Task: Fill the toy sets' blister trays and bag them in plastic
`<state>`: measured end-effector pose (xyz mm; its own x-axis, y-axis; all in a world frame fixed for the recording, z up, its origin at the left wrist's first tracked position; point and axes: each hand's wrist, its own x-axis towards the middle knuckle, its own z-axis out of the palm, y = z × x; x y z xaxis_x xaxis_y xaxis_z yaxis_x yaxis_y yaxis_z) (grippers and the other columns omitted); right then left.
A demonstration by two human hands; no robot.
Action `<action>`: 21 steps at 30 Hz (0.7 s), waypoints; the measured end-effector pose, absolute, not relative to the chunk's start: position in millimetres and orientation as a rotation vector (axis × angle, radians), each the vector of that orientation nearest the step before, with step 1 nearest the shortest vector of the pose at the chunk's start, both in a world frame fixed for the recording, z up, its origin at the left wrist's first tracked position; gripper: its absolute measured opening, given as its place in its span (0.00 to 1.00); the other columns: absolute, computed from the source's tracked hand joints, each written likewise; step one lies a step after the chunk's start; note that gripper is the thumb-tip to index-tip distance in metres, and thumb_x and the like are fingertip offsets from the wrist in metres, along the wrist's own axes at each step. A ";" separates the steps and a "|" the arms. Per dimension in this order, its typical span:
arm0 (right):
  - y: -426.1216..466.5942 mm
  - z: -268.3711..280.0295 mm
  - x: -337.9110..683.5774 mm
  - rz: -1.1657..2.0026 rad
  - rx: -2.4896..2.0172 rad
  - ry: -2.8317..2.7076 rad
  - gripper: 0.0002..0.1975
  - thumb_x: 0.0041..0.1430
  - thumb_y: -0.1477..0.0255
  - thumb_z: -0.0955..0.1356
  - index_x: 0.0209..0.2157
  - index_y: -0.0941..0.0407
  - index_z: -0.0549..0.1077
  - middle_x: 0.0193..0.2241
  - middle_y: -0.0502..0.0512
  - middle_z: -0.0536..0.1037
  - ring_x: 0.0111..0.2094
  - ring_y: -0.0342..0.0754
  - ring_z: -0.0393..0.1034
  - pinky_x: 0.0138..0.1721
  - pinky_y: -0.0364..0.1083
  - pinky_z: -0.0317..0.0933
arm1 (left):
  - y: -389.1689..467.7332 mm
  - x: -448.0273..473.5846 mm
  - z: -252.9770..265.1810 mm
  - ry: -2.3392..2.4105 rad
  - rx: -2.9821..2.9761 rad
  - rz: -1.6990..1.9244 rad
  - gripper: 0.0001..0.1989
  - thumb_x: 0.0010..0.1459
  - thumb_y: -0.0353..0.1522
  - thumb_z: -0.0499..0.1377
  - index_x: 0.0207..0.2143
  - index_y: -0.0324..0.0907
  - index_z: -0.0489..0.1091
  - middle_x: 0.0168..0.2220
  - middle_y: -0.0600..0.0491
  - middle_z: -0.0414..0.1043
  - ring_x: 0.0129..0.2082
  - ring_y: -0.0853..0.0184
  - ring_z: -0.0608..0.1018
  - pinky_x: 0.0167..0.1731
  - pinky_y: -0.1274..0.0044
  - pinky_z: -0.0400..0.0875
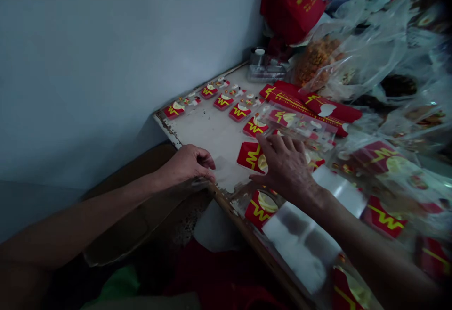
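Observation:
My left hand (pixel 192 163) is at the table's near edge, its thumb and fingers curled together in a pinch. A faint piece of clear plastic (pixel 225 171) shows at the fingertips; its outline is hard to make out. My right hand (pixel 287 161) reaches over the table with fingers spread. Just left of its fingers lies a red french-fry-style card pouch (pixel 249 155) with a yellow zigzag mark. Another red pouch (pixel 261 208) lies below the hand. Under my right forearm is a whitish, glossy plastic sheet or stack (pixel 300 244).
Small clear packets with red pouches (pixel 223 101) lie in rows on the white table (pixel 201 128). Long red printed pieces (pixel 293 98) lie behind. Plastic bags (pixel 374 51) of small parts crowd the right. A red bag (pixel 291 8) and a clear box (pixel 266 70) are near the wall.

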<state>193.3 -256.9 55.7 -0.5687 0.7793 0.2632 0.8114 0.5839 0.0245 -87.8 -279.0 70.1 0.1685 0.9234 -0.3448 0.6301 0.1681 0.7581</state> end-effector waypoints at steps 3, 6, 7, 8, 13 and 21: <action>-261.9 52.6 184.9 -0.185 -1.298 -2.604 0.50 0.51 0.57 0.77 0.69 0.58 0.56 0.55 0.67 0.70 0.54 0.66 0.60 0.54 0.59 0.53 | -273.8 -84.7 63.3 1.534 1.537 0.434 0.17 0.37 0.35 0.75 0.30 0.40 0.79 0.23 0.59 0.71 0.25 0.72 0.70 0.26 0.78 0.61; -262.9 54.8 174.5 -0.164 -1.313 -2.578 0.50 0.51 0.57 0.77 0.69 0.59 0.55 0.54 0.67 0.70 0.54 0.66 0.60 0.53 0.59 0.53 | -264.8 -78.3 54.4 1.515 1.458 0.498 0.25 0.32 0.34 0.77 0.37 0.41 0.77 0.23 0.61 0.70 0.24 0.72 0.69 0.25 0.78 0.61; -261.7 56.4 171.6 -0.161 -1.327 -2.566 0.50 0.51 0.58 0.77 0.69 0.59 0.56 0.55 0.68 0.70 0.54 0.66 0.60 0.53 0.59 0.53 | -261.3 -76.4 51.8 1.498 1.410 0.531 0.27 0.32 0.34 0.77 0.38 0.41 0.75 0.24 0.61 0.70 0.24 0.72 0.70 0.25 0.78 0.61; -259.9 58.0 169.3 -0.157 -1.339 -2.559 0.50 0.51 0.58 0.78 0.69 0.59 0.56 0.55 0.69 0.70 0.54 0.66 0.60 0.54 0.59 0.53 | -257.7 -75.0 49.5 1.482 1.362 0.569 0.29 0.32 0.33 0.77 0.39 0.42 0.74 0.24 0.61 0.71 0.24 0.72 0.71 0.25 0.78 0.62; -249.3 58.9 170.2 0.046 -1.208 -2.721 0.50 0.46 0.58 0.80 0.66 0.58 0.61 0.56 0.67 0.71 0.54 0.65 0.62 0.54 0.58 0.54 | -241.5 -80.3 42.7 1.468 1.266 0.724 0.26 0.37 0.32 0.76 0.39 0.41 0.71 0.26 0.58 0.73 0.25 0.72 0.74 0.27 0.78 0.67; -235.2 41.0 179.1 0.351 -0.877 -2.901 0.49 0.45 0.53 0.78 0.65 0.59 0.65 0.53 0.65 0.73 0.51 0.61 0.66 0.53 0.56 0.57 | -235.0 -84.3 33.4 1.410 1.165 0.585 0.20 0.40 0.31 0.75 0.37 0.40 0.75 0.25 0.57 0.73 0.25 0.71 0.76 0.29 0.77 0.70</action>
<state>179.1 -235.2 41.0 -0.8309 0.5561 0.0202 0.5353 0.8086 -0.2442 -84.3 -235.0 33.4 0.1513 0.8844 -0.4416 0.3118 0.3812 0.8703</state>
